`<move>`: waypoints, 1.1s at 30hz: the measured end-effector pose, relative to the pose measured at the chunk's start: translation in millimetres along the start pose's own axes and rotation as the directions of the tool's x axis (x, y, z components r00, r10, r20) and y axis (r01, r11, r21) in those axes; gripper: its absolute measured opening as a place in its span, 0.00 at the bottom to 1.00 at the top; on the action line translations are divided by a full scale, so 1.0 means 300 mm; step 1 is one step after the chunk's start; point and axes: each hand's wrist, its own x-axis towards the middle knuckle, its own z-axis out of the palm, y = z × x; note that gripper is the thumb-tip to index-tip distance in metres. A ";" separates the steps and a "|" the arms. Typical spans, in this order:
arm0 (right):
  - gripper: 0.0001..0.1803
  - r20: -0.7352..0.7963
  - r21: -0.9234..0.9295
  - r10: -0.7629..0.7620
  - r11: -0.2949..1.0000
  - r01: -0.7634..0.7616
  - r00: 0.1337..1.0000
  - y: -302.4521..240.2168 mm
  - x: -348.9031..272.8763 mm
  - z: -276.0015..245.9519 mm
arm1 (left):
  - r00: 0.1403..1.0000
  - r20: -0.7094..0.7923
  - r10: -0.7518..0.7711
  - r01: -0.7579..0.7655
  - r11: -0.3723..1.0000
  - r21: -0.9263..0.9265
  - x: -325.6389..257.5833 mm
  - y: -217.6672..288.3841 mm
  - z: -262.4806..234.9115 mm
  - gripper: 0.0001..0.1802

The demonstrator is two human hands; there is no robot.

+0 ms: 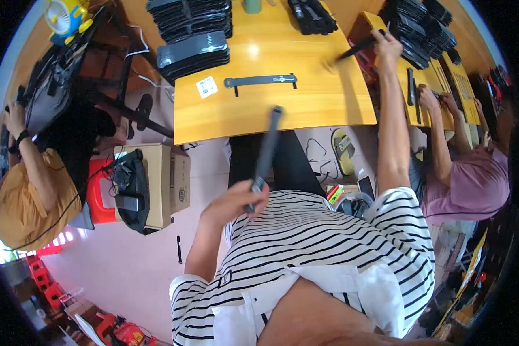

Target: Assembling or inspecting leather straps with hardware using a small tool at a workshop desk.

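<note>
My left hand point(233, 203) is closed round one end of a long black strap point(268, 141), held in front of my striped shirt and pointing up toward the table edge. My right hand point(388, 48) reaches out over the table's right edge, closed on another black strap point(357, 48) whose lower end is blurred. Between them on the yellow wooden table point(323, 106) lies a flat dark strap point(259, 81) with a round end, across two short black strips. Beside it is a white printed label point(206, 87).
Stacks of black straps point(190, 49) stand at the table's back left, with a black bundle point(312, 16) at the back. Co-workers sit left point(34, 190) and right point(473, 184). A cardboard box point(158, 202) stands left of my legs; a yellow slipper point(343, 151) lies under the table.
</note>
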 end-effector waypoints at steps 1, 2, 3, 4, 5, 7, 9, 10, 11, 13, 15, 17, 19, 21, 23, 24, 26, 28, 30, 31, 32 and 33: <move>0.06 0.076 0.010 -0.014 1.000 0.014 0.997 -0.048 -0.018 0.003 | 0.988 -0.100 0.116 -0.114 0.993 0.031 -0.017 0.012 -0.016 0.11; 0.06 0.136 0.013 -0.035 0.999 0.033 0.990 -0.118 -0.049 -0.018 | 0.974 -0.199 0.107 -0.102 0.994 0.032 -0.029 0.012 -0.061 0.11; 0.06 0.186 0.056 -0.076 0.996 0.067 0.979 -0.156 -0.079 -0.034 | 0.945 -0.287 0.159 -0.132 0.985 0.113 -0.035 0.036 -0.088 0.11; 0.05 0.221 0.000 -0.070 0.997 0.071 0.973 -0.195 -0.120 -0.041 | 0.902 -0.373 0.220 -0.155 0.968 0.196 -0.035 0.060 -0.109 0.11; 0.06 0.243 -0.043 -0.075 0.995 0.088 0.967 -0.222 -0.169 -0.051 | 0.900 -0.377 0.220 -0.154 0.968 0.198 -0.029 0.079 -0.126 0.11; 0.07 0.286 -0.069 -0.073 0.993 0.096 0.955 -0.253 -0.248 -0.045 | 0.681 -0.643 0.350 -0.170 0.930 0.326 -0.025 0.112 -0.153 0.10; 0.09 0.259 -0.209 -0.038 0.973 0.094 0.965 -0.302 -0.312 -0.069 | 0.630 -0.656 0.416 -0.164 0.897 0.411 -0.012 0.132 -0.228 0.11; 0.09 0.262 -0.208 -0.037 0.973 0.094 0.964 -0.314 -0.338 -0.080 | 0.580 -0.660 0.477 -0.151 0.860 0.488 0.000 0.137 -0.258 0.14; 0.09 0.280 -0.214 -0.043 0.971 0.106 0.959 -0.327 -0.363 -0.095 | 0.563 -0.689 0.457 -0.178 0.881 0.439 0.010 0.167 -0.249 0.20; 0.10 0.315 -0.194 -0.015 0.978 0.080 0.949 -0.331 -0.396 -0.131 | 0.544 -0.685 0.485 -0.188 0.866 0.464 0.046 0.181 -0.293 0.21; 0.10 0.331 -0.139 0.025 0.990 0.023 0.943 -0.337 -0.440 -0.140 | 0.517 -0.696 0.498 -0.217 0.863 0.456 0.080 0.180 -0.356 0.23; 0.10 0.381 -0.068 0.086 0.996 -0.065 0.920 -0.332 -0.461 -0.162 | 0.525 -0.695 0.491 -0.173 0.862 0.477 0.109 0.155 -0.436 0.23; 0.10 0.390 -0.064 0.108 0.994 -0.090 0.915 -0.322 -0.477 -0.181 | 0.537 -0.694 0.479 -0.125 0.859 0.496 0.128 0.138 -0.469 0.24; 0.09 0.416 -0.054 0.124 0.992 -0.112 0.901 -0.321 -0.494 -0.195 | 0.447 -0.694 0.564 -0.062 0.794 0.605 0.141 0.128 -0.464 0.23; 0.07 0.434 -0.054 0.130 0.991 -0.119 0.892 -0.326 -0.504 -0.207 | 0.360 -0.701 0.616 -0.035 0.759 0.650 0.157 0.120 -0.447 0.23; 0.05 0.458 -0.052 0.131 0.991 -0.121 0.879 -0.332 -0.511 -0.212 | 0.264 -0.697 0.667 -0.009 0.724 0.690 0.161 0.116 -0.436 0.23; 0.04 0.458 -0.169 0.167 0.981 -0.099 0.873 -0.358 -0.533 -0.211 | 0.308 -0.713 0.630 -0.013 0.752 0.659 0.147 0.123 -0.426 0.23; 0.05 0.485 -0.231 0.151 0.972 -0.041 0.861 -0.378 -0.552 -0.193 | 0.195 -0.641 0.743 0.007 0.652 0.758 0.126 0.110 -0.464 0.22; 0.08 0.575 -0.228 -0.007 0.959 0.169 0.818 -0.393 -0.573 -0.164 | 0.168 -0.542 0.824 -0.004 0.550 0.835 0.114 0.118 -0.493 0.20; 0.10 0.638 -0.179 -0.011 0.970 0.162 0.770 -0.392 -0.588 -0.149 | 0.209 -0.540 0.815 -0.026 0.557 0.830 0.118 0.167 -0.370 0.19; 0.11 0.700 -0.124 -0.023 0.981 0.153 0.714 -0.400 -0.606 -0.134 | 0.219 -0.536 0.815 -0.030 0.555 0.831 0.135 0.207 -0.277 0.19; 0.12 0.764 -0.172 0.060 0.978 0.114 0.643 -0.404 -0.621 -0.119 | 0.298 -0.460 0.836 -0.085 0.503 0.860 0.154 0.236 -0.202 0.20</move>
